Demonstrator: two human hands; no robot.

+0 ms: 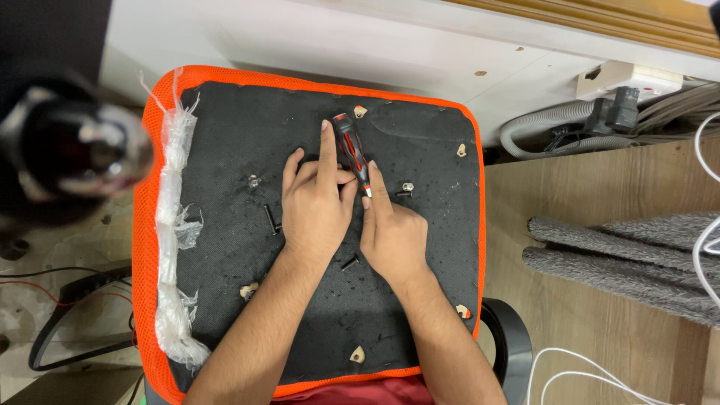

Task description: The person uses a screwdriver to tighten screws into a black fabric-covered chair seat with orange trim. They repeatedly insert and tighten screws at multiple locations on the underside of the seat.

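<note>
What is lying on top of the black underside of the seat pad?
On the black underside: a red-black screwdriver, loose black bolts, and both hands, left hand, right hand. Whatever sits beneath the hands is covered.

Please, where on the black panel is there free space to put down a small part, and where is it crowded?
The black panel is bare at the upper left, between the plastic strip and the screwdriver, and at the lower middle, between the forearms. The right side is bare below a small fitting. It is crowded around the left hand and right hand, where bolts lie.
</note>
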